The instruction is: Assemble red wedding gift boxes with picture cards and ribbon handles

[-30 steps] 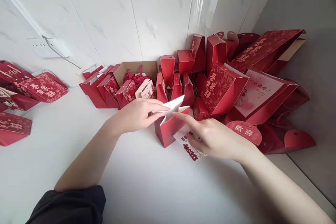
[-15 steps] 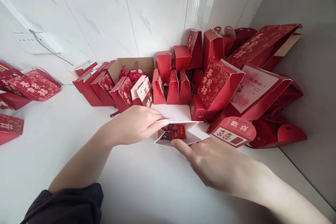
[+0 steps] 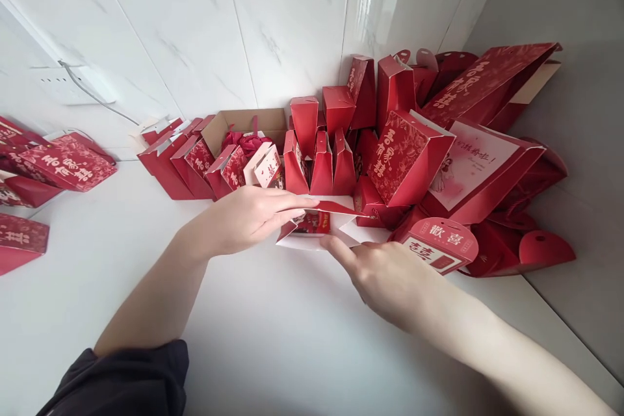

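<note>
A small open gift box (image 3: 337,208), white inside and red on its far panel, lies between my hands at the middle of the counter. Red wrapped packets (image 3: 316,223) show inside it. My left hand (image 3: 253,216) is closed on the far panel, thumb inside the opening and fingers along the outer face. At the near side, my right hand (image 3: 385,279) grips the near panel with the index fingertip at its rim; its other fingers are mostly hidden beneath. Just right of the box stands a red handled box (image 3: 441,234) with white-and-gold lettering.
Several red gift boxes (image 3: 322,166) line the wall, with larger red bags (image 3: 409,153) piled at the right corner. A brown carton (image 3: 229,123) holds dark red items. More red boxes (image 3: 63,159) lie at far left, below a socket with a cable (image 3: 92,94).
The gift box has shifted slightly up and left, and its far panel has tilted so its red face shows. Both hands have moved a little with it.
</note>
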Tool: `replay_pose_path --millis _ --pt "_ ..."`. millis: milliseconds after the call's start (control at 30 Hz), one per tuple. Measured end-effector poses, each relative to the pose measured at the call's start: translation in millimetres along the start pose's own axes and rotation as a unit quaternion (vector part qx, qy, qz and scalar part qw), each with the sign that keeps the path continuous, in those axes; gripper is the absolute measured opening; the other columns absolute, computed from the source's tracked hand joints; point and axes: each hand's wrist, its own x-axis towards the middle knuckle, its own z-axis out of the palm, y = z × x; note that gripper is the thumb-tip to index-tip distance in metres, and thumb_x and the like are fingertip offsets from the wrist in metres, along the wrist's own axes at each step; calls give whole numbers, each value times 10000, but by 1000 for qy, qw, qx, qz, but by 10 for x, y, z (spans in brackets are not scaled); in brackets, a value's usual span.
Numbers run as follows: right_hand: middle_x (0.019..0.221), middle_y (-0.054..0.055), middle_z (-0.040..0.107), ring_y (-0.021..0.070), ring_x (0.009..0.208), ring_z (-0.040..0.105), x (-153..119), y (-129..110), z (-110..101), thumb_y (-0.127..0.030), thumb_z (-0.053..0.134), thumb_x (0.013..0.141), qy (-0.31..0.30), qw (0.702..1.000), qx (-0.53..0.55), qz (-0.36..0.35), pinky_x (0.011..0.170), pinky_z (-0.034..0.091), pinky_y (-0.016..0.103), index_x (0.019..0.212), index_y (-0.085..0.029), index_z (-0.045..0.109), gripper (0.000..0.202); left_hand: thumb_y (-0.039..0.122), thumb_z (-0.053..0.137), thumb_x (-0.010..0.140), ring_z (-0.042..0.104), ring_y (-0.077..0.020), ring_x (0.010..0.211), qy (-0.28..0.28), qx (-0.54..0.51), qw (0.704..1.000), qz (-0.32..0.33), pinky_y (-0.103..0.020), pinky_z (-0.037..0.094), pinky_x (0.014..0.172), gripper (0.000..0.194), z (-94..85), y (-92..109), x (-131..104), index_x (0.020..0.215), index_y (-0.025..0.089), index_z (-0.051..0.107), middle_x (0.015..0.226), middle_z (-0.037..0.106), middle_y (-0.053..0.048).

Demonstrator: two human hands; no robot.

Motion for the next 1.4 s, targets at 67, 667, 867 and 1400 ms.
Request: replay_pose_path --millis 67,667,867,1400 --pt "653 11 661 185 519 646 3 11 16 64 441 689 10 1000 12 -26 427 129 315 1155 -153 512 519 375 395 1030 665 -169 1131 -18 -11 1000 -11 -246 499 952 368 -16 -2 -3 1317 377 625 1285 676 90" --pt "645 -13 652 176 490 605 -5 151 -40 -111 461 890 121 981 77 131 420 208 260 1310 -143 375 430 558 444 954 667 -196 831 -77 -92 986 -113 -281 488 735 459 0 -119 142 1254 281 653 971 724 -19" --pt "625 -6 654 207 500 616 87 288 -69 -143 457 921 21 971 75 228 417 199 269 1243 -160 444 322 614 639 798 653 -229 803 -70 -96 983 -137 -308 497 709 530 104 -197 231 1154 221 658 892 692 -45" --pt "1218 126 645 266 953 665 294 512 139 -318 374 1003 199 935 158 248 632 452 313 1274 -154 590 383 514 619 842 675 -254 869 -39 -147 976 -154 -303 513 747 414 225 -363 281 1095 211 742 697 679 -25"
